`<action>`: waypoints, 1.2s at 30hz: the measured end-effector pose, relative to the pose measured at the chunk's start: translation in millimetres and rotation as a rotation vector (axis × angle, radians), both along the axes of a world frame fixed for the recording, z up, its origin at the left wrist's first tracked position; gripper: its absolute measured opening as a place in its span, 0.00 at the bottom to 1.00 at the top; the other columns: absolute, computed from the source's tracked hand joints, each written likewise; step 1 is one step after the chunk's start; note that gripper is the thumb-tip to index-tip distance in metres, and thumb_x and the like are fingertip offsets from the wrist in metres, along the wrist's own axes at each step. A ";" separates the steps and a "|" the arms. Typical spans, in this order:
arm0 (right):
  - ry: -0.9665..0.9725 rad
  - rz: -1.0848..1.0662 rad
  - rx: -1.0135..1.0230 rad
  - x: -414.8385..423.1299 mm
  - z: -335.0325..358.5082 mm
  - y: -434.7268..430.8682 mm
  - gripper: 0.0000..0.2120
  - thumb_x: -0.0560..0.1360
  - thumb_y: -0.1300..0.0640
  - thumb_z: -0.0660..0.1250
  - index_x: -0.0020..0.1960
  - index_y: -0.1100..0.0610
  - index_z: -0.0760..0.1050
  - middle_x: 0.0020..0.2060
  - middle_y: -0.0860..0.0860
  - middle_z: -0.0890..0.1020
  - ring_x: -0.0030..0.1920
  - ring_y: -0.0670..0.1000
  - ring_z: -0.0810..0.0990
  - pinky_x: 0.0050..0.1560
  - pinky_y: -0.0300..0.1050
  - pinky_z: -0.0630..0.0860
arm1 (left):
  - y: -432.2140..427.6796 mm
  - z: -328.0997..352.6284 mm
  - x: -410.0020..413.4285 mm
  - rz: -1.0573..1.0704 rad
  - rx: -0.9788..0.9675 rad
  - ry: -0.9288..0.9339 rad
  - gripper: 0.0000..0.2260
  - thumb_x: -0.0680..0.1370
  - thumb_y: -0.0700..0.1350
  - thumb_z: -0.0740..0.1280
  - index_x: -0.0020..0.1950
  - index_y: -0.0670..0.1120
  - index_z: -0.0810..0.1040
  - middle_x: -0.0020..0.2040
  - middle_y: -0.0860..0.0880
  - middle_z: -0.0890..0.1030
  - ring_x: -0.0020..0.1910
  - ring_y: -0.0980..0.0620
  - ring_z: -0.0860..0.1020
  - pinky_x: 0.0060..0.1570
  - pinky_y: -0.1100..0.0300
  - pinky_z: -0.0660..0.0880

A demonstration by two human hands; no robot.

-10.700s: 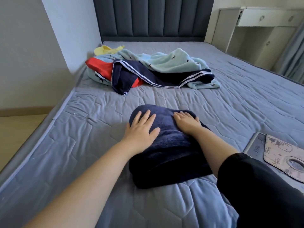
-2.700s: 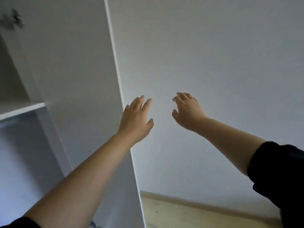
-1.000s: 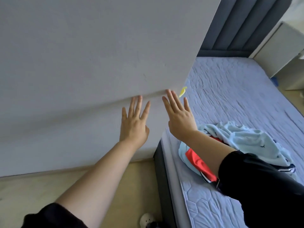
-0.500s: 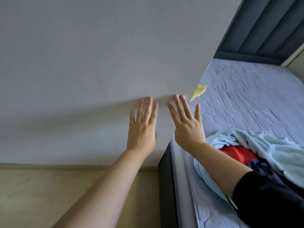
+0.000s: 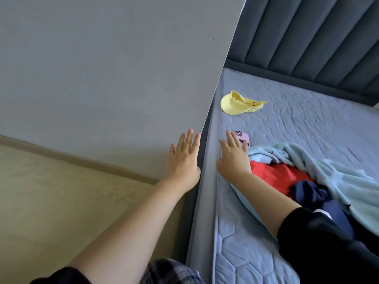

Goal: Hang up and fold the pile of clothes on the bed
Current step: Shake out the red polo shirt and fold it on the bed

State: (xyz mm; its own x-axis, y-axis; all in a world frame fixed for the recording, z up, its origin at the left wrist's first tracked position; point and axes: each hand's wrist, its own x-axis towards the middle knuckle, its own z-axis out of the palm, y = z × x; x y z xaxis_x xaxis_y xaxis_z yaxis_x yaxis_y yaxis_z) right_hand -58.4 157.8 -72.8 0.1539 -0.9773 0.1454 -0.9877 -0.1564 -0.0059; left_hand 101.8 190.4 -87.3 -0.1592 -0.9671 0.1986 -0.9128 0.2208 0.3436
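Observation:
A pile of clothes lies on the bed at the right: a light blue garment (image 5: 332,173) over a red one (image 5: 274,177) and a navy one (image 5: 311,193). A small yellow garment (image 5: 240,103) lies apart, farther up the mattress (image 5: 246,242). My right hand (image 5: 232,158) reaches over the mattress edge with straight spread fingers, just left of the pile, holding nothing. My left hand (image 5: 184,160) is stretched out flat beside the bed frame, in front of the wall, also holding nothing.
A pink phone (image 5: 243,138) lies on the mattress just beyond my right fingertips. A grey wall (image 5: 102,78) runs along the bed's left side, with wooden floor (image 5: 51,201) below. The dark padded headboard (image 5: 307,37) stands at the back.
My view has swung right and down toward the bed. Both hands moved with it from in front of the wall to the bed's edge; the yellow garment and phone came into sight.

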 end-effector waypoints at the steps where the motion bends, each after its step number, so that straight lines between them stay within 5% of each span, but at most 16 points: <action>1: 0.004 -0.005 0.020 -14.2 -5.4 15.5 0.26 0.72 0.61 0.60 0.70 0.58 0.64 0.77 0.56 0.51 0.77 0.53 0.46 0.74 0.59 0.43 | 15.3 -5.0 -12.2 0.010 0.020 0.017 0.38 0.76 0.41 0.60 0.78 0.48 0.38 0.79 0.47 0.39 0.77 0.46 0.41 0.73 0.46 0.48; 5: 0.018 -0.050 0.084 -83.3 -32.3 64.8 0.25 0.74 0.55 0.61 0.71 0.56 0.64 0.77 0.55 0.52 0.77 0.53 0.48 0.72 0.61 0.47 | 62.6 -30.0 -65.9 0.061 0.117 0.046 0.38 0.76 0.42 0.61 0.78 0.48 0.39 0.79 0.47 0.40 0.77 0.46 0.44 0.73 0.45 0.50; 12: -0.059 -0.387 0.307 -196.1 -78.9 115.5 0.43 0.68 0.38 0.66 0.76 0.48 0.50 0.77 0.53 0.43 0.77 0.56 0.45 0.70 0.69 0.52 | 111.7 -87.6 -151.0 -0.038 0.447 0.060 0.39 0.78 0.45 0.64 0.78 0.49 0.40 0.79 0.47 0.41 0.78 0.46 0.45 0.74 0.45 0.52; 16: -0.122 -0.348 0.428 -208.6 -107.4 125.5 0.48 0.68 0.43 0.69 0.78 0.46 0.43 0.75 0.56 0.56 0.75 0.56 0.55 0.69 0.61 0.61 | 125.3 -124.4 -163.2 -0.087 0.639 0.218 0.39 0.77 0.44 0.64 0.78 0.49 0.41 0.79 0.46 0.50 0.77 0.48 0.54 0.73 0.51 0.56; 18: -0.085 -0.341 0.395 -202.0 -114.4 122.7 0.42 0.69 0.49 0.69 0.77 0.50 0.51 0.67 0.57 0.66 0.68 0.59 0.65 0.64 0.56 0.68 | 121.2 -135.8 -159.6 -0.099 0.731 0.256 0.37 0.77 0.44 0.64 0.79 0.47 0.44 0.78 0.45 0.55 0.76 0.48 0.58 0.72 0.54 0.58; 20: -0.033 -0.321 0.312 -195.4 -116.2 116.1 0.25 0.72 0.55 0.65 0.68 0.56 0.67 0.60 0.57 0.73 0.60 0.60 0.72 0.57 0.53 0.71 | 110.2 -140.4 -156.6 -0.091 0.763 0.292 0.35 0.77 0.44 0.64 0.79 0.46 0.49 0.77 0.45 0.58 0.75 0.48 0.60 0.72 0.56 0.59; 22: -0.076 -0.312 0.289 -190.3 -111.7 111.6 0.13 0.74 0.60 0.61 0.57 0.59 0.75 0.55 0.57 0.77 0.55 0.61 0.76 0.52 0.51 0.73 | 99.6 -138.4 -156.1 -0.016 0.774 0.433 0.31 0.77 0.44 0.63 0.78 0.46 0.54 0.76 0.45 0.62 0.73 0.48 0.64 0.71 0.55 0.61; 26: -0.361 -0.292 0.297 -183.0 -93.5 113.0 0.09 0.75 0.60 0.62 0.48 0.60 0.80 0.46 0.59 0.82 0.48 0.62 0.79 0.46 0.50 0.73 | 87.4 -128.7 -161.5 0.151 0.711 0.699 0.22 0.79 0.44 0.62 0.73 0.46 0.66 0.70 0.45 0.71 0.67 0.46 0.71 0.66 0.56 0.67; 30: -0.514 -0.192 0.267 -166.6 -66.5 125.4 0.09 0.75 0.59 0.65 0.41 0.64 0.79 0.38 0.61 0.82 0.42 0.61 0.79 0.41 0.51 0.69 | 76.1 -96.2 -168.7 0.309 0.807 1.379 0.10 0.82 0.52 0.56 0.54 0.54 0.76 0.50 0.54 0.82 0.49 0.55 0.79 0.52 0.55 0.71; 32: -0.621 -0.138 0.243 -161.9 -46.2 129.8 0.10 0.75 0.61 0.66 0.35 0.59 0.76 0.30 0.51 0.79 0.36 0.55 0.77 0.38 0.47 0.69 | 68.6 -85.4 -161.3 0.288 0.802 1.597 0.14 0.83 0.53 0.52 0.52 0.53 0.76 0.45 0.54 0.82 0.46 0.56 0.79 0.45 0.57 0.71; 36: -0.788 0.042 0.199 -140.7 5.1 141.8 0.23 0.75 0.67 0.65 0.27 0.46 0.67 0.19 0.36 0.72 0.25 0.33 0.71 0.30 0.27 0.66 | 61.1 -65.5 -144.8 0.098 0.825 1.750 0.16 0.83 0.54 0.50 0.60 0.51 0.75 0.53 0.50 0.79 0.52 0.51 0.76 0.49 0.55 0.70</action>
State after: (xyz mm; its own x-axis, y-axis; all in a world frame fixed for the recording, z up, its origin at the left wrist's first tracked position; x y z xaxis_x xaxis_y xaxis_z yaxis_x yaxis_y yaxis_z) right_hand -199.1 299.6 -67.7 0.1160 -0.9920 0.0501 -0.6750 -0.1158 -0.7286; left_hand -43.0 251.5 -152.8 -0.2687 -0.8826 -0.3858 0.5066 -0.4701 0.7227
